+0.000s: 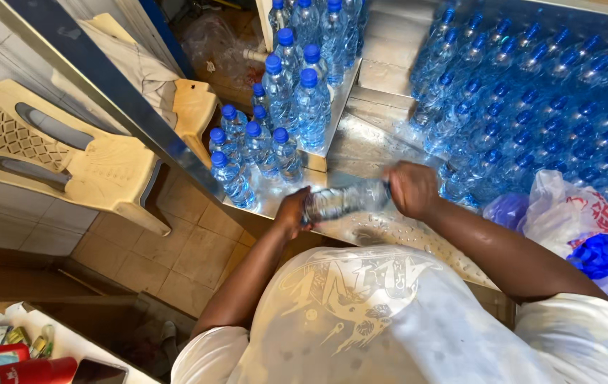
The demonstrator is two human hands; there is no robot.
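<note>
Stretching across the upper right, the steel worktop [361,149] carries a dense mass of blue-capped bottles [531,92] that runs out of view at the top and right edges; behind a bluish glare, single bottles there are hard to tell apart. A second cluster of capped bottles [283,107] stands along the worktop's left side, right up to its edge, with a raised steel step beneath the farther ones. Between the two groups a strip of bare, wet metal is the only open room, and the hands work over its near end. Left of the worktop, past a slanted metal rail, a cream plastic chair [83,160] stands on the tiled floor, just beside the edge. At the right, a white plastic bag [567,213] holding loose blue caps [599,256] lies against the right forearm, partly cut off by the frame. A clear water bottle [343,200] lies sideways in the air just above the worktop's near edge, blurred. The left hand [291,213] wraps its base end in a closed grip; the right hand [411,188] closes over its neck end, hiding any cap. A red container [27,366] sits cut off at the lower left corner.
</note>
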